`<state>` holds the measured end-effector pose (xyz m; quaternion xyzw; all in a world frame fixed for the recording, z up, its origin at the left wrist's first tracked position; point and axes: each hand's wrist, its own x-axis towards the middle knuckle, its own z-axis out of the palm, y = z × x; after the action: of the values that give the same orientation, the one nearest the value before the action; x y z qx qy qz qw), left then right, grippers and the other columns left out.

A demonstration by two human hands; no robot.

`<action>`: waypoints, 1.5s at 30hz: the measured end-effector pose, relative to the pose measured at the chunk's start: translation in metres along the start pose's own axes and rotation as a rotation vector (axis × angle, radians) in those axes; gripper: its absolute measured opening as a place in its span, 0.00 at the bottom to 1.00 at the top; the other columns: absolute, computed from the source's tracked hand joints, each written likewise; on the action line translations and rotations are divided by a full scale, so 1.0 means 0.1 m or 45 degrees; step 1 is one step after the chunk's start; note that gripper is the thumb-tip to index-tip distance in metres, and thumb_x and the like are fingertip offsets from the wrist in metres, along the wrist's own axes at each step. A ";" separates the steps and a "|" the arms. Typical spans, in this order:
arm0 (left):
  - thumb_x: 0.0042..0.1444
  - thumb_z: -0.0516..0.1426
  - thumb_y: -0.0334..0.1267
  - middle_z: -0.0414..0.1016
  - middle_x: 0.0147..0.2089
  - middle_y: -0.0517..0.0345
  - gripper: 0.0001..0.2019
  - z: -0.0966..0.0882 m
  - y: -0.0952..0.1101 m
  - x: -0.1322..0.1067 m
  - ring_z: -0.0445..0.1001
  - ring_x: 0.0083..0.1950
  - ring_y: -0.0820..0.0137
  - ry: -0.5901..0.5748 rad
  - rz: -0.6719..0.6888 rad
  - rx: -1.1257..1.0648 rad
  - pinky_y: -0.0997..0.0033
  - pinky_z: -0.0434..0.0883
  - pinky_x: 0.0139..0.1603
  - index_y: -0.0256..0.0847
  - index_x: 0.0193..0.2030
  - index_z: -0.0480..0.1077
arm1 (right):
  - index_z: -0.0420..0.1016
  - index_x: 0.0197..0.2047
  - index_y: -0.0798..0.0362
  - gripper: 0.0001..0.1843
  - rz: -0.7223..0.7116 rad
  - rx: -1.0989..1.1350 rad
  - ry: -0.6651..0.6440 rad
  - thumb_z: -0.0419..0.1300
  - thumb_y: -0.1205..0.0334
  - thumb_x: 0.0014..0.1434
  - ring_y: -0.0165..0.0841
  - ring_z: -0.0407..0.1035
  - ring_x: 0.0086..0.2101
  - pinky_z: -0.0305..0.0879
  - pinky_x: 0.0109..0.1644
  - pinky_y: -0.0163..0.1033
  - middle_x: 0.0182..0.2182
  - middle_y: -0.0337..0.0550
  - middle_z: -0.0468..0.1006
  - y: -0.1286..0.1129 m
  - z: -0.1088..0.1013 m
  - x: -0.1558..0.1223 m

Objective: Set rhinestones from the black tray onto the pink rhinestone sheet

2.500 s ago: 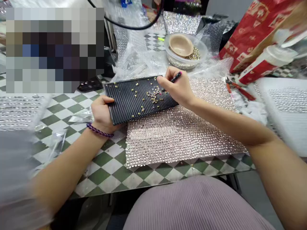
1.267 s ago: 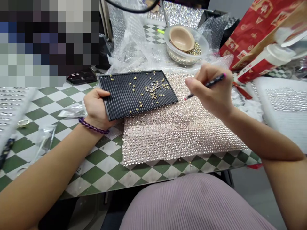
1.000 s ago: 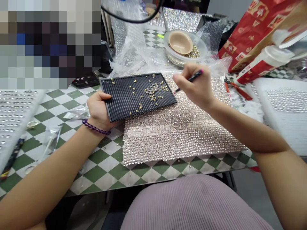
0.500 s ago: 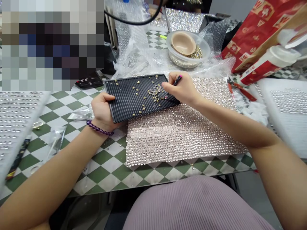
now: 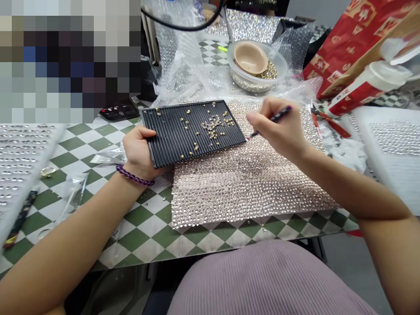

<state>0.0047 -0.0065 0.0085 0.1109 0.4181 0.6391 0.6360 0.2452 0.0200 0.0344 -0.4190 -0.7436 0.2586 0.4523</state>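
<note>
My left hand [image 5: 138, 151] grips the left end of a black ridged tray [image 5: 170, 135], thumb on top, holding it tilted above the table. Loose rhinestones [image 5: 213, 127], some gold-backed and some clear, lie scattered on the ridges, mostly toward the right side. In my right hand [image 5: 282, 124] is a dark pen-like picking tool [image 5: 278, 114], its pinkish tip pointing down just off the tray's right corner. Beneath both lies a sheet densely covered with rhinestones [image 5: 243, 188]. Whether the tip carries a stone is too small to tell.
Behind the sheet stands a clear plastic tub [image 5: 232, 74] of stones with a beige bowl [image 5: 251, 59] in it. Red-handled pliers [image 5: 331, 122], a red-labelled cup [image 5: 364, 89] and a red paper bag [image 5: 337, 48] are at right. Bubble wrap [image 5: 177, 65] lies at the back.
My right hand has moved right, from over the tray to beside its right corner, with the picking tool in it. My left hand and the tray are almost where they were.
</note>
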 end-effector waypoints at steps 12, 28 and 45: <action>0.35 0.50 0.28 0.78 0.30 0.53 0.23 0.01 -0.01 0.00 0.76 0.51 0.52 -0.070 0.017 -0.034 0.45 0.72 0.56 0.35 0.42 0.69 | 0.60 0.19 0.50 0.19 0.256 -0.156 -0.105 0.65 0.64 0.56 0.28 0.63 0.21 0.58 0.25 0.39 0.19 0.36 0.69 -0.02 -0.29 -0.87; 0.34 0.48 0.27 0.80 0.37 0.52 0.35 0.09 0.01 -0.03 0.77 0.49 0.51 0.092 -0.022 0.004 0.44 0.74 0.52 0.27 0.56 0.62 | 0.57 0.18 0.50 0.19 0.261 -0.261 -0.160 0.61 0.72 0.53 0.25 0.55 0.18 0.51 0.22 0.37 0.16 0.32 0.62 0.02 -0.28 -0.84; 0.36 0.47 0.26 0.76 0.33 0.52 0.29 0.07 0.00 -0.04 0.76 0.50 0.55 0.051 -0.003 -0.037 0.48 0.72 0.55 0.25 0.50 0.65 | 0.57 0.18 0.50 0.20 0.168 -0.127 0.035 0.63 0.71 0.54 0.27 0.60 0.20 0.55 0.24 0.37 0.17 0.34 0.64 -0.04 -0.37 -0.77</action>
<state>0.0103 -0.0072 0.0143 0.0883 0.4217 0.6463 0.6298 0.2949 -0.0478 0.0198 -0.4927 -0.7200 0.2448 0.4230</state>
